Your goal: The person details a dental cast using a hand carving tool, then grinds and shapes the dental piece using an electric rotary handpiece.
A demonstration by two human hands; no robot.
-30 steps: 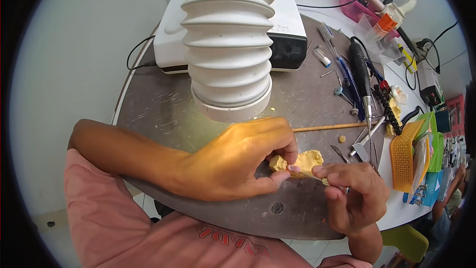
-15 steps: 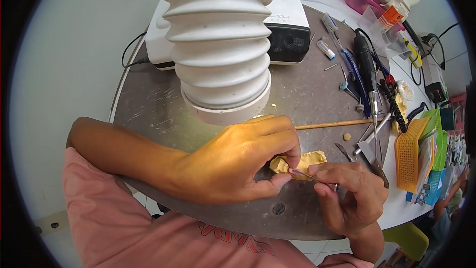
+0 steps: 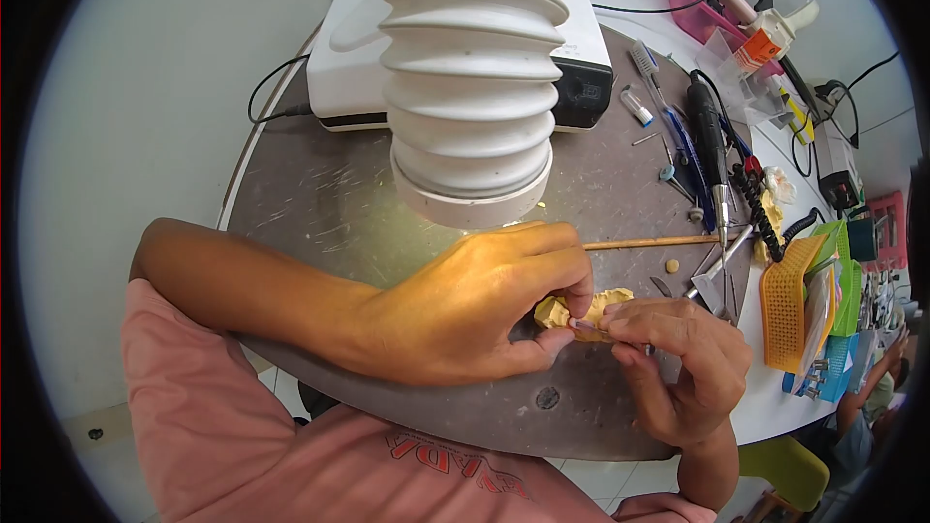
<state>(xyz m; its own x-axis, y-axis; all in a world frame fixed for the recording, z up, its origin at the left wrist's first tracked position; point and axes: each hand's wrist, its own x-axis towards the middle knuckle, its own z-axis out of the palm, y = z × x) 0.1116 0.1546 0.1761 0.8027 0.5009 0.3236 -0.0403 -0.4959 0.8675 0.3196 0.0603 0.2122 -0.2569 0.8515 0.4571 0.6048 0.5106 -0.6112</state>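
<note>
A yellowish dental cast lies on the grey table, partly covered by my fingers. My left hand is closed in a pinch, its thumb and forefinger on a small pinkish-white piece at the cast's left part. From the right, my right hand grips a thin metal tool, whose tip touches or nearly touches that piece. Most of the tool is hidden by the right fingers.
A white ribbed hose hangs in front of a white machine. On the right lie a black handpiece, a toothbrush, a wooden stick and a yellow basket. Another person's arm shows far right.
The view has shifted slightly, moving the hose rightward in the picture. My right hand has come a little closer to my left, with the tool still in it. My left hand keeps its pinch.
</note>
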